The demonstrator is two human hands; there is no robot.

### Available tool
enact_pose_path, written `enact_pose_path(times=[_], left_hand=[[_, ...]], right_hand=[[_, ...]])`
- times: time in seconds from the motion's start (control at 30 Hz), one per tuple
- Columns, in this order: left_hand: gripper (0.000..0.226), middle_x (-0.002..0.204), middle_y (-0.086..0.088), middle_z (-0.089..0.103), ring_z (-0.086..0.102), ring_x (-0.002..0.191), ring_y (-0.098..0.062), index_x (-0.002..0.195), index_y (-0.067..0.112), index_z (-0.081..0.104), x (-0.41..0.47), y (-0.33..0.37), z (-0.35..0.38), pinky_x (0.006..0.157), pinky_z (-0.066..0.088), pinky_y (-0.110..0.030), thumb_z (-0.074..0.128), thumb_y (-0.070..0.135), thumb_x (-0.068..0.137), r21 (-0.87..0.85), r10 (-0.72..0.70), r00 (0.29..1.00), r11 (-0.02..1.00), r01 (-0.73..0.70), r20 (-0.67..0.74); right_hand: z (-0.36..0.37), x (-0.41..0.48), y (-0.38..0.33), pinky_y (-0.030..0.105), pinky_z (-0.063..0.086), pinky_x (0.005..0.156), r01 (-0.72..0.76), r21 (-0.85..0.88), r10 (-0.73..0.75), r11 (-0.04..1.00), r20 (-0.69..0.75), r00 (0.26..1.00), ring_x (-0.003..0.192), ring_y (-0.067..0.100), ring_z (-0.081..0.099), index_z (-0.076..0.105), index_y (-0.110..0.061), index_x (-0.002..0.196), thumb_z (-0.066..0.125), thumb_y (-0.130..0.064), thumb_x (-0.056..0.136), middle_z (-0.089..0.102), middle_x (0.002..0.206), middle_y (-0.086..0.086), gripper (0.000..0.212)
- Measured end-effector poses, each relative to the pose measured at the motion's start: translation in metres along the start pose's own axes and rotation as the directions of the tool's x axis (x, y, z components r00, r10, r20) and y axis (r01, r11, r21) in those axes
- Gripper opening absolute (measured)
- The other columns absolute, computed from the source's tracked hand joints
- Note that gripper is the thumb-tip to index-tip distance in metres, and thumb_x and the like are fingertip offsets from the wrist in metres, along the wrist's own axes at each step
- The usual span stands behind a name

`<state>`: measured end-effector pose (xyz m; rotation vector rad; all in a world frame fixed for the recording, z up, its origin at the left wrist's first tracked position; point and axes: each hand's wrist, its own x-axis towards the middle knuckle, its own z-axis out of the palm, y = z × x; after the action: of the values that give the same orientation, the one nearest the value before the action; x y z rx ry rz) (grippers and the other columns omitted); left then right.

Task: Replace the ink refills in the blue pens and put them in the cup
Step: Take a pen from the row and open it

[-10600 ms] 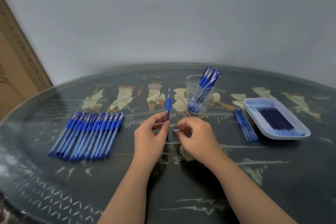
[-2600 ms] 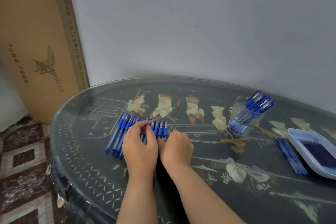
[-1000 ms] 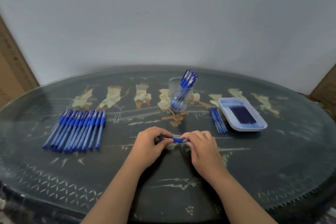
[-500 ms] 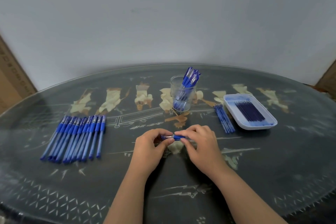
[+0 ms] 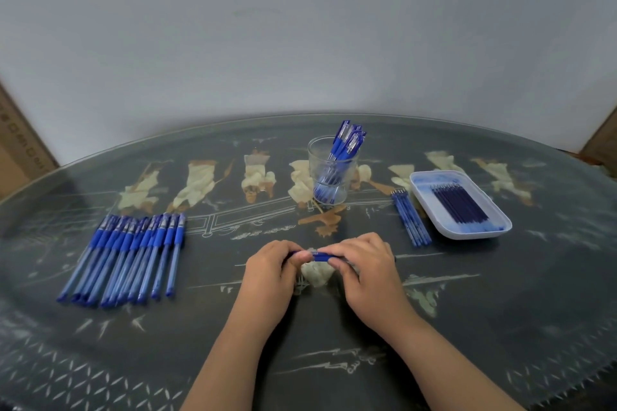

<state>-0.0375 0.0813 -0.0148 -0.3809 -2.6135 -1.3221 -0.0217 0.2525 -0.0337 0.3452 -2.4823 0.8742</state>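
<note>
A blue pen (image 5: 321, 256) lies level between my two hands, just above the dark table. My left hand (image 5: 270, 269) grips its left end and my right hand (image 5: 362, 265) grips its right end; only a short middle stretch shows. A row of several blue pens (image 5: 128, 255) lies on the left of the table. A clear glass cup (image 5: 332, 170) with several blue pens in it stands behind my hands. A white tray (image 5: 467, 232) on the right holds dark refills (image 5: 460, 203). A small bundle of blue refills (image 5: 411, 218) lies left of the tray.
The oval glass-topped table (image 5: 334, 360) has pale inlaid figures. A grey wall stands close behind it. Cardboard (image 5: 20, 150) leans at the far left, and another brown edge (image 5: 601, 140) shows at the far right.
One pen has left the row and is now held in both hands in front of the cup. In the last half second my hands have closed in over it a little.
</note>
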Motion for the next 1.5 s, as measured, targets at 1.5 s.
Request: enact_pose_path(times=[1.5], left_hand=[[0.023,0.093,0.015,0.067,0.061,0.094,-0.003,0.097,0.030,0.069,-0.002,-0.003,-0.005,0.081,0.041,-0.007,0.076,0.014,0.082,-0.112,0.068,0.996,0.991,-0.074,-0.058]], right_hand=[[-0.005,0.000,0.001,0.011,0.025,0.090,0.006,-0.034,-0.007,0.999,-0.041,0.999,0.102,-0.002,0.046,0.063,-0.035,0.104,0.055,-0.016,0.093,0.060,0.104,-0.025,0.023]])
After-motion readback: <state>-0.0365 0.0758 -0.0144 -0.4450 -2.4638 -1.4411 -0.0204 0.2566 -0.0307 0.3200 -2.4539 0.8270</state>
